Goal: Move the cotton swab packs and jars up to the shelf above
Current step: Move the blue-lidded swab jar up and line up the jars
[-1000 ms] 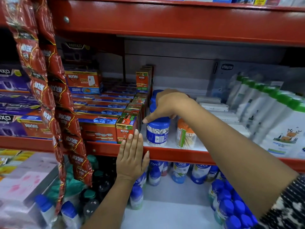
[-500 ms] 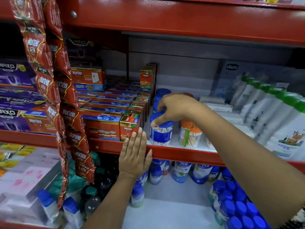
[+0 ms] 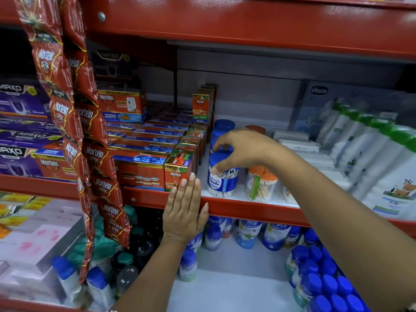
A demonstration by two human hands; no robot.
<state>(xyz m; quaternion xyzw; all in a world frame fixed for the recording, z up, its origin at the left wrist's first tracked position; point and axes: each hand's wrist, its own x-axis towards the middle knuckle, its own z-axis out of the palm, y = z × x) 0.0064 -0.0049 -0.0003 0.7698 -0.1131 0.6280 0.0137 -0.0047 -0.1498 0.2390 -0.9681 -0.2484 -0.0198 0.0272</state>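
Note:
A clear swab jar with a blue lid (image 3: 221,183) stands at the front of the middle shelf (image 3: 247,209), its label facing me. My right hand (image 3: 245,149) curls over its lid, thumb on the front of the jar. To its right stands an orange-lidded swab jar (image 3: 261,185). More blue-lidded jars (image 3: 222,126) sit behind. White swab packs (image 3: 299,146) lie stacked further right, partly hidden by my forearm. My left hand (image 3: 183,212) lies flat against the shelf's red front edge, holding nothing.
Mortein boxes (image 3: 144,170) fill the shelf left of the jars. A strip of red Mortein sachets (image 3: 90,136) hangs in front on the left. Green-capped white bottles (image 3: 382,154) stand at the right. Nycil bottles (image 3: 247,233) crowd the shelf below. A red beam (image 3: 247,21) runs overhead.
My right hand has shifted on the blue lid and the jar has turned, bringing its label to the front. The left hand stays on the shelf edge.

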